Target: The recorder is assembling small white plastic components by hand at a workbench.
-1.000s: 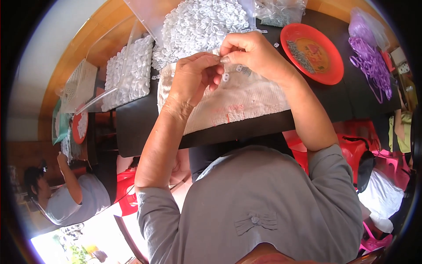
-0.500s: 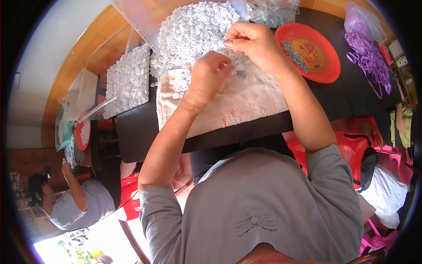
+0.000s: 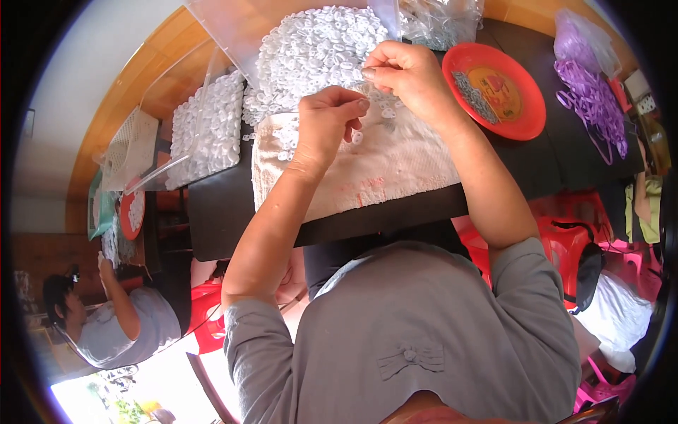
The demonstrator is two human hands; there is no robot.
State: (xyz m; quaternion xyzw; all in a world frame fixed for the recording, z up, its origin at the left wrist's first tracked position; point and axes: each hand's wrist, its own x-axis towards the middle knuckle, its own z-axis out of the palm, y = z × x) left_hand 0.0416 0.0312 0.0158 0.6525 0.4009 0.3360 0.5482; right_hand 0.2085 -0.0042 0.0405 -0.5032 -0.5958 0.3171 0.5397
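My left hand (image 3: pixel 326 127) is closed over the cream towel (image 3: pixel 339 185), thumb and forefinger pinched together. A small white plastic piece with holes (image 3: pixel 357 138) shows right at its curled fingers; whether they hold it I cannot tell. To the right, my right hand (image 3: pixel 415 76) pinches at the edge of the heap of white plastic pieces (image 3: pixel 311 49). What lies between its fingertips is too small to make out. The fingertips of both hands are a short way apart. Several loose white pieces (image 3: pixel 286 136) lie on the towel, beside and between the hands.
A red plate (image 3: pixel 530 106) with small grey parts (image 3: pixel 473 97) stands right. Beyond are a clear bag (image 3: pixel 441 21) and purple straps (image 3: pixel 593 99). A clear box of white pieces (image 3: pixel 208 127) sits left on the dark table (image 3: pixel 226 219). Another person (image 3: pixel 127 318) works far left.
My left hand has stopped blurring and turned to a pinch, its fingers now pointing right. A white piece shows beside it. My right hand has shifted slightly, still pinching.
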